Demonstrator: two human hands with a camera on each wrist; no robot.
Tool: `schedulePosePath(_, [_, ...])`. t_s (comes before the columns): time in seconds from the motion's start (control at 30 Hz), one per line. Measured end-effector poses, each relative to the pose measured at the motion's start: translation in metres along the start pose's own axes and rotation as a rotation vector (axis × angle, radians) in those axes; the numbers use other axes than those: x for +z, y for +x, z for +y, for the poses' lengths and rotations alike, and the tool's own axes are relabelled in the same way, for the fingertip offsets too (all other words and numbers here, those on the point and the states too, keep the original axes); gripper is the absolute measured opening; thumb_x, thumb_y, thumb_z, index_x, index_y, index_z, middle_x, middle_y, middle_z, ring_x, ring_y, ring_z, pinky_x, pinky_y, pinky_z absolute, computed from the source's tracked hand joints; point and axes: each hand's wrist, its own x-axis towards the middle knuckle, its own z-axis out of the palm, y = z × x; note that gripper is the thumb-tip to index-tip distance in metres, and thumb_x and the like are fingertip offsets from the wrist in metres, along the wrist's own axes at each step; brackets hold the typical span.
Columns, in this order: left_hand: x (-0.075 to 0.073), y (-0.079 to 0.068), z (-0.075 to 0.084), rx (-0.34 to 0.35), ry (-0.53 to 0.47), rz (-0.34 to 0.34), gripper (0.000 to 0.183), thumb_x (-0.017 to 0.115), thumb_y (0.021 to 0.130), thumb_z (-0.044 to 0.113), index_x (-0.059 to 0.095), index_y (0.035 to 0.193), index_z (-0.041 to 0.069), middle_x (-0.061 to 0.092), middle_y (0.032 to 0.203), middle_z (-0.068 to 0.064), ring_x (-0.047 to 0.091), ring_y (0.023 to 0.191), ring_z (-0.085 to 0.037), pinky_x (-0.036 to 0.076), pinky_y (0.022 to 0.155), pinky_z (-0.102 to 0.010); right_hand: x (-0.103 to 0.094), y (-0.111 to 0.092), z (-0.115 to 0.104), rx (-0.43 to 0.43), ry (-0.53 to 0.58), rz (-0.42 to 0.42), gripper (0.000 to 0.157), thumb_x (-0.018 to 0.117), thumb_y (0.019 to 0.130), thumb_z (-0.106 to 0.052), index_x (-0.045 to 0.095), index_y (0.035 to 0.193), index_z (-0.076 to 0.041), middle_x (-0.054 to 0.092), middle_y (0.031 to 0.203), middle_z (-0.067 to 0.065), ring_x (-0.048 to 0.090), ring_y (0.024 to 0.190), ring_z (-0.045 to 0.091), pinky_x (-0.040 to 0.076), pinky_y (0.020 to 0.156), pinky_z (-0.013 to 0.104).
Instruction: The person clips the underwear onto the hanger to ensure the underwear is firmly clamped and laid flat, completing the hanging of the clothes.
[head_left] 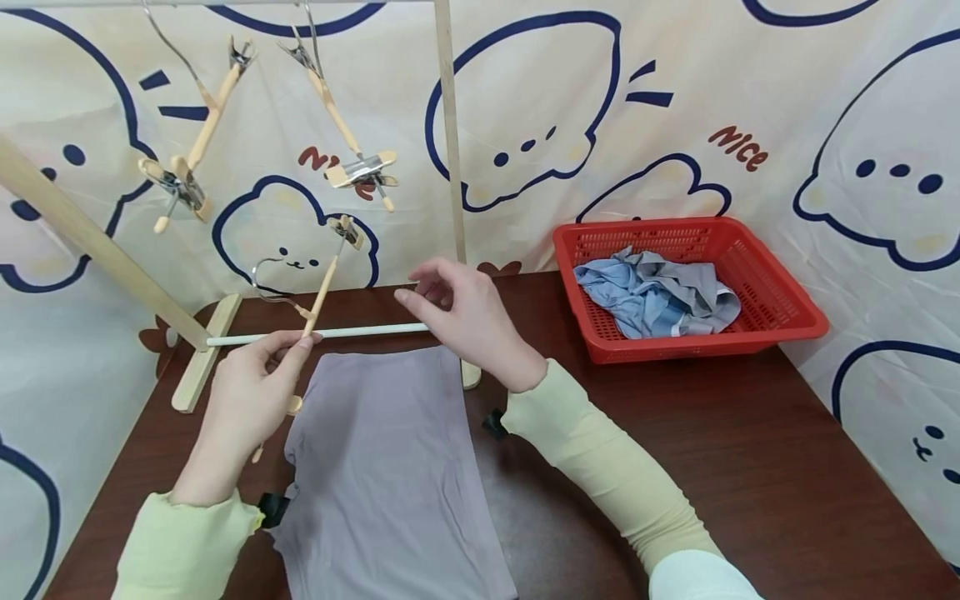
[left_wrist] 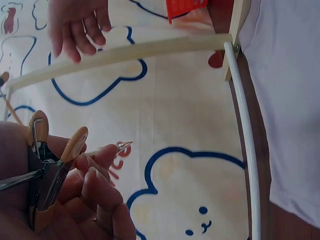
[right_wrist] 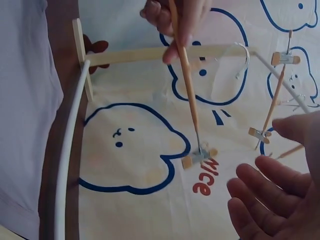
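I seem to be readying a hanger (head_left: 322, 292), tilted left of centre and pinched in my left hand (head_left: 258, 383); my right hand (head_left: 476, 317) is loosely open, empty, near it. Next probably calls for clipping on the grey garment (head_left: 390, 467), lower centre. The hanger looks slim, pale, wooden, with a metal clip (head_left: 348, 232).

A garment (head_left: 390, 467) lies on the desk (head_left: 675, 467), before a rack (head_left: 453, 150) with two hangers (head_left: 214, 121) hanging from it. A left hand (head_left: 255, 387) holds another hanger (head_left: 325, 292) beside the garment's far left corner. Right of the rack, a basket (head_left: 693, 346) contains clothes (head_left: 660, 292).
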Motion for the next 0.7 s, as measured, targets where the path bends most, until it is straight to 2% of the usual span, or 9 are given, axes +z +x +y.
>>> schedulePosePath(0.23, [0.015, -0.005, 0.010, 0.038, -0.040, -0.037, 0.038, 0.053, 0.107, 0.037, 0.073, 0.121, 0.009, 0.064, 0.080, -0.004, 0.054, 0.061, -0.020, 0.042, 0.053, -0.031, 0.008, -0.007, 0.000, 0.021, -0.031, -0.077, 0.025, 0.077, 0.093, -0.032, 0.071, 0.108, -0.012, 0.068, 0.090, -0.008, 0.061, 0.081, 0.006, 0.052, 0.075, 0.026])
schedulePosePath(0.33, [0.022, -0.007, 0.014, 0.031, -0.044, -0.045, 0.037, 0.053, 0.107, 0.037, 0.074, 0.120, 0.009, 0.065, 0.079, -0.003, 0.054, 0.059, -0.019, 0.042, 0.053, -0.033, 0.011, -0.009, -0.001, 0.042, -0.036, -0.131, 0.028, 0.078, 0.091, -0.034, 0.073, 0.108, -0.012, 0.068, 0.089, -0.009, 0.062, 0.083, 0.005, 0.053, 0.076, 0.026])
schedulePosePath(0.53, [0.039, -0.014, 0.021, 0.031, -0.023, -0.046, 0.036, 0.057, 0.105, 0.037, 0.074, 0.118, 0.008, 0.066, 0.078, -0.001, 0.057, 0.059, -0.015, 0.043, 0.055, -0.035, 0.018, -0.013, -0.001, 0.051, -0.050, -0.264, 0.030, 0.079, 0.090, -0.036, 0.076, 0.106, -0.011, 0.069, 0.087, -0.012, 0.063, 0.078, 0.001, 0.052, 0.067, 0.021])
schedulePosePath(0.7, [0.053, -0.021, 0.028, 0.040, 0.008, -0.063, 0.036, 0.055, 0.105, 0.040, 0.075, 0.119, 0.014, 0.064, 0.077, 0.002, 0.055, 0.057, -0.013, 0.041, 0.053, -0.036, 0.024, -0.017, 0.000, 0.045, -0.090, -0.328, 0.025, 0.078, 0.092, -0.038, 0.079, 0.101, -0.014, 0.070, 0.084, -0.016, 0.060, 0.071, 0.001, 0.049, 0.060, 0.021])
